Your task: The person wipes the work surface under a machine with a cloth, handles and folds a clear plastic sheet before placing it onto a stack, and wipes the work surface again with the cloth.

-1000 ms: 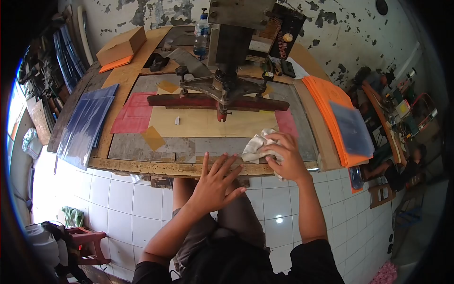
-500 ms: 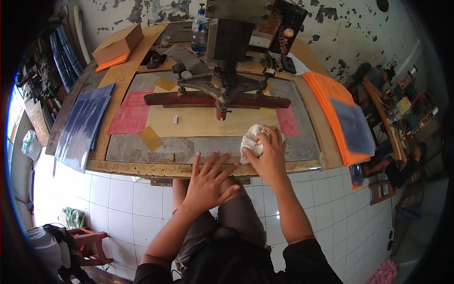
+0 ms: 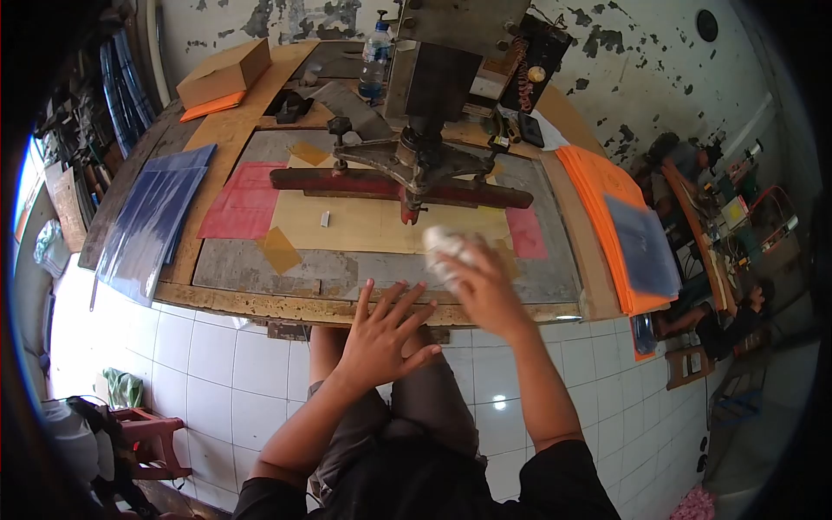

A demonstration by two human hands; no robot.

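A crumpled white cloth is bunched under the fingers of my right hand, over the front right part of the grey metal plate. Motion blurs both the cloth and the fingertips a little. My left hand has its fingers spread, fingertips at the bench's worn front edge, and it holds nothing. Beyond both hands lies a yellowish sheet with a small pale piece on it. Above that sheet hangs the press's red and dark crossbar.
Blue clear plastic sheets lie on the bench's left. Orange folders are stacked on the right. At the back stand a cardboard box and a water bottle. Another person sits at the far right.
My right hand has slid left with the white cloth, which is now nearer the press's centre. The left hand stays in nearly the same place. The view has shifted slightly.
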